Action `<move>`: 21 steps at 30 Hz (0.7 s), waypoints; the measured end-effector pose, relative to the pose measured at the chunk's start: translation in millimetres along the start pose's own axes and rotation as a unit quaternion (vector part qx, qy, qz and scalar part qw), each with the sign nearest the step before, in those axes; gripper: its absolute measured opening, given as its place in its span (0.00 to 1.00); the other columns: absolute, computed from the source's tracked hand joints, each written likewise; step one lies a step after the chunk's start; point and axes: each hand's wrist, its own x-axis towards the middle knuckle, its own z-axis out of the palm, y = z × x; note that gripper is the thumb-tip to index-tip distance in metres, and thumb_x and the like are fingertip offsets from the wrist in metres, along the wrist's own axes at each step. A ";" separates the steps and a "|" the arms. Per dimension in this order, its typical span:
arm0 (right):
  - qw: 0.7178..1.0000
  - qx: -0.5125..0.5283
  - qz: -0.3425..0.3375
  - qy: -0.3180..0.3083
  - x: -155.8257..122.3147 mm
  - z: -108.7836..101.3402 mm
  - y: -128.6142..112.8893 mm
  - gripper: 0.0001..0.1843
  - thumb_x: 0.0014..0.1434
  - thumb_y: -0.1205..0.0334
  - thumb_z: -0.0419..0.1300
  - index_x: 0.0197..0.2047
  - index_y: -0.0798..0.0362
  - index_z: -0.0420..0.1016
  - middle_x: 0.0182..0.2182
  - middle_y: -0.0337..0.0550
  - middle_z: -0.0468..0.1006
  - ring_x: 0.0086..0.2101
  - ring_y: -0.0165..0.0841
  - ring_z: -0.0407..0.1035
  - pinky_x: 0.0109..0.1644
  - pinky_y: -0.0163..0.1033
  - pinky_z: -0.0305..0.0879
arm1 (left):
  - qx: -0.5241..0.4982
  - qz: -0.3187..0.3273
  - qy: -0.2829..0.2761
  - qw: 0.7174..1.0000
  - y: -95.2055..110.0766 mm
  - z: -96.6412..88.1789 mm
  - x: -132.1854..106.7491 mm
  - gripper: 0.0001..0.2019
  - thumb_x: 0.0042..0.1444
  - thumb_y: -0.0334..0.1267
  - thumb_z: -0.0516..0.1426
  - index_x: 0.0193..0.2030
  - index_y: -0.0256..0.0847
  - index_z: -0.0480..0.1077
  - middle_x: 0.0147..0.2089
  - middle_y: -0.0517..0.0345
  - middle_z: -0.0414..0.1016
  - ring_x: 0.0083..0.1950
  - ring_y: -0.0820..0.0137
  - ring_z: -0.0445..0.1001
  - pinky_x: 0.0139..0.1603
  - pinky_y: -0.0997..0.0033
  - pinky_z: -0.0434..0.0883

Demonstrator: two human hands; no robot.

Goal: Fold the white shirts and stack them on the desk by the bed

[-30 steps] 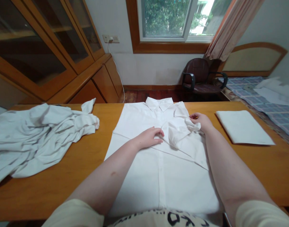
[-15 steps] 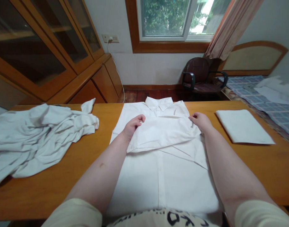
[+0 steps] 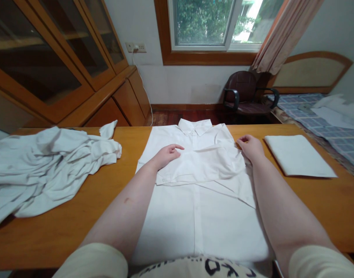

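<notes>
Head view: nearest the person, between the two forearms, the lower body of a white shirt (image 3: pixel 194 216) lies flat and front-up on the wooden table (image 3: pixel 339 208), its button placket running straight away from the body. Farther up, a sleeve (image 3: pixel 206 166) is folded across the chest of the shirt, from one hand to the other. The left hand (image 3: pixel 167 154) rests palm down on the left end of that folded sleeve, fingers loosely spread and gripping nothing. The right hand (image 3: pixel 251 148) sits at the shirt's right shoulder edge with its fingers curled; whether they pinch the fabric cannot be told. The hands are well apart, one at each side of the shirt. Left of the left hand lies a crumpled heap of white cloth (image 3: pixel 49 166); right of the right hand, apart from the shirt, lies a neatly folded white cloth (image 3: pixel 298 156). Just beyond the hands, between them, the collar (image 3: pixel 194 126) lies at the table's far edge. Past it stand a dark armchair (image 3: pixel 243 96) and a window (image 3: pixel 206 23).
</notes>
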 end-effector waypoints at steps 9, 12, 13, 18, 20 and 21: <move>0.981 -0.086 -0.079 -0.155 -12.4 -1.2 -24.8 0.12 0.49 0.51 0.61 0.31 0.49 0.78 0.28 0.41 0.77 0.29 0.34 0.68 0.30 0.36 0.56 | 0.002 0.004 -0.002 1.000 -1.3 -2.4 1.2 0.17 0.50 0.39 0.58 0.47 0.40 0.71 0.22 0.70 0.49 0.22 0.78 0.49 0.25 0.76 0.50; 0.993 -0.053 -0.048 -0.097 -7.9 -4.2 -17.6 0.13 0.51 0.50 0.60 0.31 0.51 0.76 0.25 0.41 0.76 0.27 0.34 0.67 0.29 0.36 0.56 | 0.000 -0.004 -0.001 1.000 0.7 -2.6 0.2 0.17 0.50 0.39 0.58 0.48 0.39 0.71 0.22 0.70 0.49 0.22 0.78 0.49 0.25 0.76 0.50; 0.997 -0.042 -0.030 -0.056 -5.2 -6.5 -13.2 0.13 0.51 0.50 0.59 0.31 0.52 0.76 0.25 0.42 0.75 0.27 0.35 0.67 0.30 0.37 0.56 | -0.003 -0.006 -0.002 1.000 1.1 -2.7 0.0 0.17 0.49 0.38 0.58 0.47 0.39 0.71 0.22 0.70 0.49 0.22 0.78 0.49 0.24 0.76 0.50; 0.993 -0.056 0.068 0.077 10.4 -14.0 15.7 0.14 0.52 0.51 0.58 0.33 0.54 0.76 0.29 0.49 0.77 0.30 0.39 0.69 0.33 0.41 0.61 | -0.023 -0.016 -0.006 1.000 1.6 -2.8 -0.5 0.18 0.48 0.38 0.58 0.47 0.40 0.71 0.22 0.70 0.50 0.21 0.79 0.49 0.23 0.77 0.50; 0.992 -0.086 0.089 0.033 15.6 -11.8 25.9 0.13 0.49 0.54 0.59 0.33 0.54 0.77 0.30 0.51 0.78 0.31 0.41 0.70 0.34 0.42 0.62 | -0.025 -0.012 -0.007 1.000 2.0 -2.5 -0.7 0.18 0.48 0.38 0.58 0.47 0.39 0.71 0.22 0.70 0.49 0.21 0.79 0.50 0.24 0.77 0.50; 0.991 -0.097 0.096 0.009 17.7 -9.9 30.0 0.13 0.48 0.55 0.60 0.33 0.55 0.78 0.29 0.52 0.78 0.31 0.42 0.71 0.33 0.42 0.63 | -0.025 -0.010 -0.006 1.000 2.3 -2.2 -0.8 0.18 0.48 0.38 0.58 0.47 0.39 0.71 0.22 0.71 0.49 0.22 0.79 0.50 0.24 0.77 0.50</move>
